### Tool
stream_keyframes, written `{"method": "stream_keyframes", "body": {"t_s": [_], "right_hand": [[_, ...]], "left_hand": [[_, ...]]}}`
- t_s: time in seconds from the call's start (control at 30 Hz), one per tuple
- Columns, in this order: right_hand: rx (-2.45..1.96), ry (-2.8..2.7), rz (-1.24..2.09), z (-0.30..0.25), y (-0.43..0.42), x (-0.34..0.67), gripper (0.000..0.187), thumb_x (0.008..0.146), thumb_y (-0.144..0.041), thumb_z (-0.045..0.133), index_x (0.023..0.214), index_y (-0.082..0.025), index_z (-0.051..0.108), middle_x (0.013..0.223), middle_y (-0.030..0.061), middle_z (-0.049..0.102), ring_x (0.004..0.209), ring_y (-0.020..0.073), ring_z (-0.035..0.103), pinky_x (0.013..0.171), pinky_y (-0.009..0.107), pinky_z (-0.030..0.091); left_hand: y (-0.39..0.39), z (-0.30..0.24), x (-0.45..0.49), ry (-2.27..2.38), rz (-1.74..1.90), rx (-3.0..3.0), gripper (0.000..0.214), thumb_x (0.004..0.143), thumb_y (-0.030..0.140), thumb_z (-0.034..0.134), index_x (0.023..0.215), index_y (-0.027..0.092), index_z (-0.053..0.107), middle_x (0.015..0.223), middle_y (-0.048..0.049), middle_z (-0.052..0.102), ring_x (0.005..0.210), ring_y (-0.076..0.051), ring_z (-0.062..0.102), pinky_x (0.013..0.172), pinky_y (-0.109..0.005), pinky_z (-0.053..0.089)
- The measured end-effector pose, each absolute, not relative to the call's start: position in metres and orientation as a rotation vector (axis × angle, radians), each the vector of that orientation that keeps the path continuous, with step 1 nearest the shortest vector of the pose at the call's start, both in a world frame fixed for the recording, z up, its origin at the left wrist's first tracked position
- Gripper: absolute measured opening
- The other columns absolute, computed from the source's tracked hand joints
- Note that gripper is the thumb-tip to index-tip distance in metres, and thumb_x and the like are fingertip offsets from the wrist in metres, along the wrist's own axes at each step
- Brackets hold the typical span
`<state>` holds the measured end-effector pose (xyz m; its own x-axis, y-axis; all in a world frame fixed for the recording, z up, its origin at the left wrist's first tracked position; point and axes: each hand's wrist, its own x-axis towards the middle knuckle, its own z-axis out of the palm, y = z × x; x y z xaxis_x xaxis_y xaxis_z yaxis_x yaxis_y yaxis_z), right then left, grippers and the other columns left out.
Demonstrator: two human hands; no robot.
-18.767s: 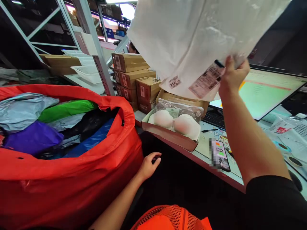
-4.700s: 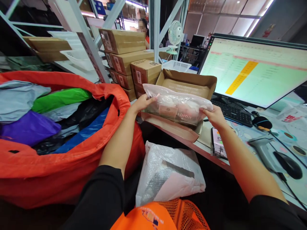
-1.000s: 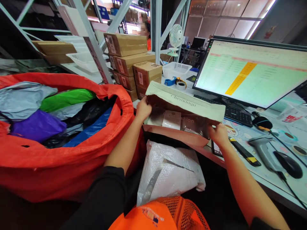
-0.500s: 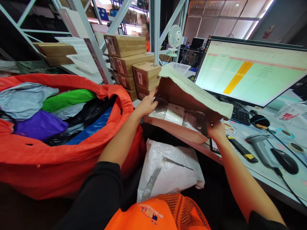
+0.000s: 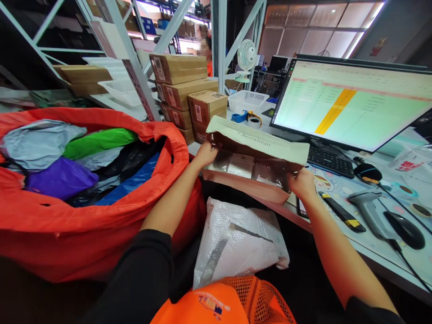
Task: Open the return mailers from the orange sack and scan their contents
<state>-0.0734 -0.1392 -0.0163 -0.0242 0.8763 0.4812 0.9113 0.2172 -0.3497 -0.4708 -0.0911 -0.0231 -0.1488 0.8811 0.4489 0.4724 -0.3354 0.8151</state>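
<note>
As the left hand (image 5: 206, 155) and right hand (image 5: 303, 183) pinch opposite ends of a raised pale-green cardboard lid (image 5: 256, 140) mid-frame, a clear plastic packet (image 5: 266, 173) lies in the brown cardboard box (image 5: 248, 187) beneath; a white bubble-wrap parcel (image 5: 243, 243) sits lower centre.

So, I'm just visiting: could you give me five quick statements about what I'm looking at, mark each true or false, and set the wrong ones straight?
1. The left hand and right hand hold opposite ends of the box's lid. True.
2. The lid is fully closed. False: it is raised at the front, and a clear pouch shows inside.
3. The cutter lies between the right hand and the scanner. True.
4. The scanner is in the left hand. False: it lies beside the mouse.
5. The red sack holds packages of several colours. True.
</note>
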Motion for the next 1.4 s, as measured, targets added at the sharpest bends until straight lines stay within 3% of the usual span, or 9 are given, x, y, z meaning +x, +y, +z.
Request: {"method": "stream_keyframes", "body": {"t_s": [0.13,0.27,0.47,0.63,0.87,1.07,1.17,1.33,1.4], "right_hand": [[-1.61,-1.895,0.005,-0.025,-0.147,-0.062,0.036,0.084,-0.038,0.054,0.102,-0.015,0.075,0.097,0.02,0.078,0.093,0.0365,0.072,0.076,0.042,0.052],[-1.533,-1.923,0.188,-0.018,-0.149,-0.049,0.04,0.081,-0.04,0.062,0.11,-0.016,0.075,0.107,0.0175,0.079,0.1,0.0356,0.073,0.087,0.046,0.056],[-1.21,-1.722,0.84,0.005,-0.157,-0.018,0.05,0.079,-0.036,0.074,0.127,-0.024,0.07,0.123,0.0112,0.077,0.113,0.0313,0.074,0.097,0.052,0.061],[-1.11,-1.55,0.497,0.032,-0.177,-0.039,0.052,0.099,-0.05,0.061,0.145,-0.028,0.059,0.15,0.014,0.063,0.135,0.0326,0.064,0.109,0.057,0.056],[-1.263,-2.185,0.131,0.019,-0.192,-0.082,0.073,0.087,-0.061,0.078,0.147,-0.024,0.06,0.147,0.0163,0.06,0.137,0.038,0.058,0.119,0.059,0.046],[-1.258,-2.197,0.116,0.003,-0.202,-0.075,0.073,0.089,-0.057,0.077,0.15,-0.024,0.054,0.157,0.0164,0.05,0.145,0.036,0.05,0.122,0.056,0.042],[-1.294,-2.213,0.129,0.011,-0.201,-0.076,0.066,0.09,-0.056,0.075,0.146,-0.025,0.057,0.152,0.0143,0.055,0.14,0.0359,0.054,0.119,0.055,0.045],[-1.413,-2.34,0.181,0.033,-0.192,-0.071,0.063,0.089,-0.06,0.075,0.139,-0.025,0.059,0.144,0.0129,0.061,0.127,0.0359,0.063,0.111,0.052,0.052],[-1.425,-2.434,0.218,0.039,-0.189,-0.066,0.079,0.079,-0.065,0.082,0.142,-0.026,0.056,0.148,0.0129,0.059,0.127,0.0376,0.063,0.11,0.052,0.053]], "left_hand": [[-0.085,-0.033,-0.481,1.514,1.473,1.753,0.034,0.086,0.029,0.066,0.116,0.013,0.072,0.117,-0.0187,0.078,0.118,-0.035,0.07,0.113,-0.05,0.052],[-0.085,-0.043,-0.496,1.427,1.465,1.776,0.047,0.079,0.033,0.069,0.12,0.011,0.072,0.132,-0.02,0.074,0.124,-0.033,0.068,0.118,-0.047,0.049],[-0.089,-0.048,-0.513,1.442,1.333,1.869,0.047,0.067,0.03,0.074,0.113,0.019,0.077,0.117,-0.0135,0.08,0.129,-0.038,0.065,0.124,-0.051,0.043],[-0.093,-0.045,-0.507,1.434,1.32,1.842,0.054,0.068,0.034,0.082,0.117,0.012,0.076,0.115,-0.0195,0.078,0.131,-0.042,0.065,0.124,-0.055,0.041],[-0.124,-0.044,-0.504,1.285,1.231,1.74,0.077,0.066,0.061,0.088,0.126,0.016,0.073,0.128,-0.0183,0.075,0.139,-0.042,0.059,0.127,-0.06,0.034],[-0.171,-0.063,-0.503,1.406,1.86,1.682,0.132,0.069,0.062,0.091,0.169,0.021,0.015,0.169,-0.025,0.034,0.153,-0.035,0.046,0.129,-0.052,0.034],[-0.187,-0.072,-0.499,1.454,2.055,1.626,0.13,0.08,0.064,0.083,0.169,0.03,-0.006,0.177,-0.024,0.01,0.155,-0.033,0.043,0.121,-0.049,0.047],[-0.201,-0.076,-0.501,1.424,1.706,1.934,0.075,0.091,0.069,0.069,0.15,0.027,0.047,0.169,-0.0175,0.039,0.157,-0.033,0.041,0.121,-0.05,0.047],[-0.205,-0.07,-0.505,1.464,1.641,1.995,0.07,0.093,0.069,0.067,0.146,0.028,0.051,0.165,-0.0164,0.045,0.154,-0.032,0.045,0.121,-0.05,0.047]]}}
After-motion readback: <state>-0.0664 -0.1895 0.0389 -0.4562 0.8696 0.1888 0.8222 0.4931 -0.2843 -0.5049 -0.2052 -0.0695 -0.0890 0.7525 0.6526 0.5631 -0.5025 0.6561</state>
